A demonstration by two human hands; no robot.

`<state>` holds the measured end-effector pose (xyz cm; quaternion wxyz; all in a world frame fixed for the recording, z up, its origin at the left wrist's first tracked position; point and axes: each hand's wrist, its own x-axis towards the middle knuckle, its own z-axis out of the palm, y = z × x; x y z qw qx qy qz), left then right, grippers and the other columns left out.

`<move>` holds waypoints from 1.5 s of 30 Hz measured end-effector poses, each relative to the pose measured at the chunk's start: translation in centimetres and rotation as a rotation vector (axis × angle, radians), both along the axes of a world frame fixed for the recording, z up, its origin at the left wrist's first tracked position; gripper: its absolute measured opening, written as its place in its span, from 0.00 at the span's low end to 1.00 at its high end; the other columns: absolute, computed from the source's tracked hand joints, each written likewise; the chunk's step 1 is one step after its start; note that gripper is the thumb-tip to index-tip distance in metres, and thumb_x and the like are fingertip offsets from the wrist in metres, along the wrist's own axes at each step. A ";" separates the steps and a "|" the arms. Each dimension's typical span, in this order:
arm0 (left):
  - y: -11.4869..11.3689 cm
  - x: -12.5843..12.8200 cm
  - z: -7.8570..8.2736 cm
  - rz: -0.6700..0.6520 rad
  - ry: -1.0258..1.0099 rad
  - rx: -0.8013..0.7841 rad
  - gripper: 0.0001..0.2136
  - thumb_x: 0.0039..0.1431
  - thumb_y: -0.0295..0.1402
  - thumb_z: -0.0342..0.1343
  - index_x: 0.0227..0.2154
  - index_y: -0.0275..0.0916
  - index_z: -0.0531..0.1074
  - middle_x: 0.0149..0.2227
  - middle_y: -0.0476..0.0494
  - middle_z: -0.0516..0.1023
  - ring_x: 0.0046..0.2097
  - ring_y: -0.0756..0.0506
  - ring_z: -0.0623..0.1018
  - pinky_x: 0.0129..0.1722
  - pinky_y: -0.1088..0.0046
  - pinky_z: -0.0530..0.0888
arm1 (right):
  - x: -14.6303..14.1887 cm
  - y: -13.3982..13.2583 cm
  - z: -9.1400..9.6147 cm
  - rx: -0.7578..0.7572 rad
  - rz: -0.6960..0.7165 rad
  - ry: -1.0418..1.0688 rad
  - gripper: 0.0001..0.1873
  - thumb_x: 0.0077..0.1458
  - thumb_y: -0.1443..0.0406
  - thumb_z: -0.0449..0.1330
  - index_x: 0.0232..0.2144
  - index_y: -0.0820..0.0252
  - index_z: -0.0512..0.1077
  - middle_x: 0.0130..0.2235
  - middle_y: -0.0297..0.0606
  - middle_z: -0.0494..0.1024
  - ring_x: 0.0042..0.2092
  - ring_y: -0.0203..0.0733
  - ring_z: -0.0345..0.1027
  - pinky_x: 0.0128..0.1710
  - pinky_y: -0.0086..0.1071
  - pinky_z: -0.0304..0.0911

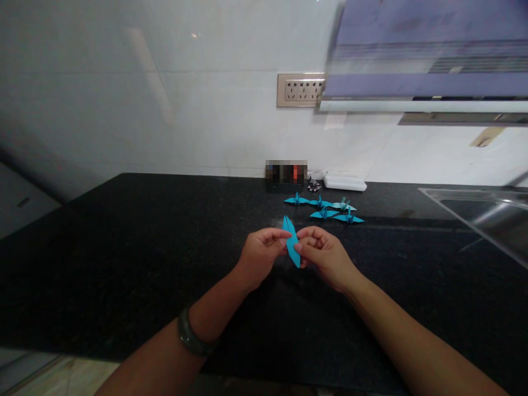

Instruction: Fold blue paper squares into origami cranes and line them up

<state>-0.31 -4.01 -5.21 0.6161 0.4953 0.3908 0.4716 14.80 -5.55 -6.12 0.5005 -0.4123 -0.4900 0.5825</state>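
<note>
A folded piece of blue origami paper (292,243), long and narrow with a split upper tip, is held tilted above the dark counter. My left hand (264,253) pinches its left edge between thumb and fingers. On the other side, my right hand (324,253) grips its right edge, thumb on the near face. Just beyond my hands several blue paper cranes (324,213) lie close together with wings spread; one of them (345,205) is paler than the others.
Against the tiled wall stand a blurred-out box (286,171), a small beaded item (314,186) and a white case (345,181). A steel sink (487,214) is set into the black counter (165,247) at right. A socket panel (301,90) is on the wall.
</note>
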 end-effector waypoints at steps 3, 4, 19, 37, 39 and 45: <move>0.3 -0.3 -0.1 -0.070 -0.014 -0.012 0.08 0.47 0.29 0.57 0.32 0.32 0.74 0.29 0.45 0.76 0.31 0.50 0.75 0.39 0.68 0.71 | 0.3 0.1 -0.2 0.040 -0.036 0.018 0.13 0.43 0.63 0.63 0.32 0.59 0.65 0.20 0.26 0.69 0.19 0.29 0.61 0.21 0.25 0.58; 0.4 -0.4 -0.1 -0.086 -0.013 -0.011 0.09 0.46 0.28 0.57 0.32 0.32 0.74 0.29 0.44 0.77 0.31 0.50 0.75 0.40 0.68 0.71 | 0.4 0.1 -0.2 0.046 -0.034 0.007 0.12 0.43 0.64 0.63 0.31 0.60 0.66 0.20 0.26 0.69 0.19 0.29 0.61 0.21 0.24 0.58; 0.4 -0.7 -0.7 -0.188 -0.155 -0.013 0.11 0.45 0.28 0.59 0.35 0.33 0.74 0.32 0.43 0.78 0.33 0.49 0.76 0.39 0.69 0.70 | 1.1 0.0 0.3 0.041 0.053 0.057 0.10 0.46 0.64 0.61 0.34 0.60 0.73 0.24 0.32 0.74 0.21 0.30 0.64 0.23 0.27 0.61; 0.3 -0.6 -0.5 -0.192 -0.109 -0.011 0.13 0.43 0.26 0.59 0.35 0.33 0.73 0.31 0.43 0.77 0.34 0.48 0.76 0.38 0.68 0.69 | 1.4 0.2 0.0 0.144 0.068 -0.097 0.10 0.46 0.64 0.61 0.34 0.60 0.71 0.24 0.31 0.71 0.22 0.30 0.62 0.24 0.27 0.59; 0.2 -0.5 -0.3 -0.184 -0.064 -0.004 0.13 0.42 0.25 0.59 0.35 0.33 0.72 0.30 0.44 0.77 0.33 0.48 0.75 0.36 0.71 0.69 | 1.4 0.3 -0.1 0.174 0.040 -0.153 0.08 0.46 0.65 0.60 0.33 0.59 0.71 0.24 0.30 0.71 0.23 0.30 0.61 0.23 0.26 0.58; 0.0 -0.4 0.1 -0.167 -0.015 0.024 0.15 0.40 0.26 0.61 0.35 0.31 0.71 0.30 0.44 0.76 0.32 0.50 0.75 0.33 0.74 0.69 | 1.3 0.2 -0.2 0.303 -0.060 -0.365 0.06 0.48 0.64 0.58 0.31 0.59 0.71 0.26 0.32 0.70 0.25 0.32 0.62 0.25 0.27 0.57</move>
